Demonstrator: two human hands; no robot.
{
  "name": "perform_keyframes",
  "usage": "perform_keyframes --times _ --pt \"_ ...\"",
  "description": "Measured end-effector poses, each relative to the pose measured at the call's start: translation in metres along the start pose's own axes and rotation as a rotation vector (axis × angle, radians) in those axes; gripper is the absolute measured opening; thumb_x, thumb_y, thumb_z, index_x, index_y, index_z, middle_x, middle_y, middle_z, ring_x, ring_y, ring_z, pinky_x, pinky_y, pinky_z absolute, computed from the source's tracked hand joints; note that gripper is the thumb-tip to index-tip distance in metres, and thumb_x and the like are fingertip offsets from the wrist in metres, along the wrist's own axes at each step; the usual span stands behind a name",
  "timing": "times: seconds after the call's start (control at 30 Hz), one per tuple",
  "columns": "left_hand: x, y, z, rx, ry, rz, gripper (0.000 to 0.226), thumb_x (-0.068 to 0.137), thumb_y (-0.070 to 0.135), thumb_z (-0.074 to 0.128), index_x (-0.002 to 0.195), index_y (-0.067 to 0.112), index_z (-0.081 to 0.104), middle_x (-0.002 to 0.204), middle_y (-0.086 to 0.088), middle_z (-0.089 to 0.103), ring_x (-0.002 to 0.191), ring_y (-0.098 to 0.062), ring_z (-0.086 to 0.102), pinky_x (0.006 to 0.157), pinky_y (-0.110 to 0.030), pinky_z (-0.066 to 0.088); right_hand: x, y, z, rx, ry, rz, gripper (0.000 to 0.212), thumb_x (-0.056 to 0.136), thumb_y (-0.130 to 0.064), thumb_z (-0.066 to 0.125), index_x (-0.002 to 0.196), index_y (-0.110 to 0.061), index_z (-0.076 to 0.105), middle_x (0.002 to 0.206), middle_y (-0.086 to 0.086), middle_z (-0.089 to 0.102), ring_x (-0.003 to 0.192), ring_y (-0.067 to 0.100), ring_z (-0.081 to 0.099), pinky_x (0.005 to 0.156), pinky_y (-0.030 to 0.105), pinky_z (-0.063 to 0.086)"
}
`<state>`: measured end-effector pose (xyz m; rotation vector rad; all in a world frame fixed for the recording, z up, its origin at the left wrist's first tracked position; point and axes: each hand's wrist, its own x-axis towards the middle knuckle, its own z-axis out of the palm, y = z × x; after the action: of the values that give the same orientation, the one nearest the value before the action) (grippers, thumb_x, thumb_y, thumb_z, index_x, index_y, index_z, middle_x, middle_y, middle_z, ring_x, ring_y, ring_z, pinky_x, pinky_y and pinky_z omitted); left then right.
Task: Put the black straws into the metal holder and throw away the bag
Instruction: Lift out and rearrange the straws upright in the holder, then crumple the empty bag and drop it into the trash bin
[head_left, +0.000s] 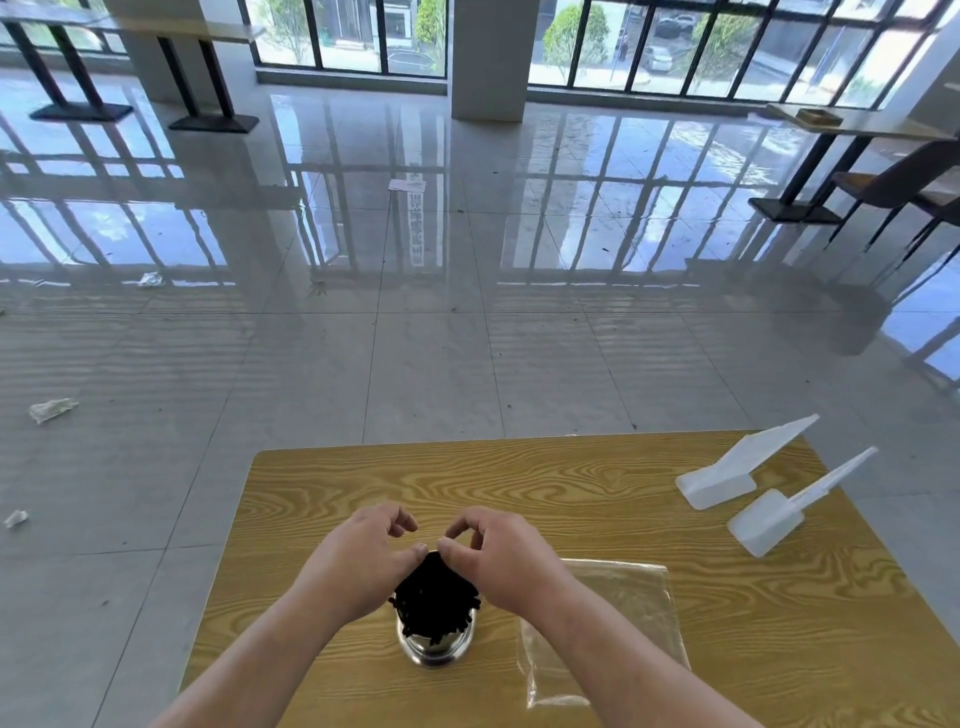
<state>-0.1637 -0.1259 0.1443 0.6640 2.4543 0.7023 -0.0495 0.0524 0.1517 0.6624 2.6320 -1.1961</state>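
A bundle of black straws (434, 603) stands upright in a shiny metal holder (435, 649) near the front of the wooden table (571, 488). My left hand (363, 561) cups the left side of the straw tops and my right hand (498, 558) the right side, thumbs nearly meeting above the bundle, fingers curled. A clear, flat plastic bag (613, 623) lies on the table just right of the holder, partly under my right forearm.
Two white plastic scoops (727, 475) (774, 519) lie at the table's right far corner. Beyond the table is a glossy tiled floor with scraps of litter (52, 409), other tables and a chair (893, 182) at the right.
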Motion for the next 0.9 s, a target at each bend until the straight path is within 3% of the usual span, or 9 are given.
perform_keyframes --times 0.17,0.33,0.67,0.9 --pt "0.004 0.011 0.008 0.008 -0.010 0.034 0.026 0.088 0.058 0.069 0.108 0.047 0.059 0.116 0.023 0.059 0.101 0.001 0.059 0.078 -0.023 0.050 0.004 0.016 -0.010 0.031 0.059 0.021 0.023 0.095 -0.057 0.065 0.105 -0.037 0.071 0.080 -0.010 0.069 0.067 0.003 0.062 0.060 0.025 0.048" --pt "0.010 0.027 0.019 0.109 0.029 0.107 0.039 0.087 0.062 0.066 0.120 0.044 0.055 0.136 0.018 0.056 0.135 -0.010 0.045 0.110 -0.034 0.041 0.001 0.043 -0.020 0.058 0.092 0.056 0.024 0.096 -0.055 0.066 0.110 -0.036 0.070 0.080 -0.010 0.068 0.069 0.004 0.062 0.062 0.026 0.048" --pt "0.024 0.074 0.060 0.207 -0.028 0.246 0.053 0.091 0.061 0.064 0.137 0.037 0.052 0.149 0.013 0.051 0.144 -0.012 0.038 0.118 -0.034 0.034 -0.021 0.099 -0.045 0.056 0.117 0.191 0.044 0.090 -0.056 0.067 0.127 -0.033 0.065 0.096 -0.010 0.068 0.087 0.007 0.067 0.079 0.036 0.063" --pt "0.034 0.101 0.097 0.238 -0.097 0.296 0.053 0.091 0.058 0.063 0.139 0.037 0.052 0.150 0.014 0.050 0.145 -0.012 0.037 0.117 -0.030 0.032 -0.040 0.140 -0.063 0.050 0.130 0.276 0.056 0.087 -0.056 0.065 0.137 -0.033 0.062 0.121 -0.015 0.060 0.104 0.005 0.062 0.080 0.026 0.054"
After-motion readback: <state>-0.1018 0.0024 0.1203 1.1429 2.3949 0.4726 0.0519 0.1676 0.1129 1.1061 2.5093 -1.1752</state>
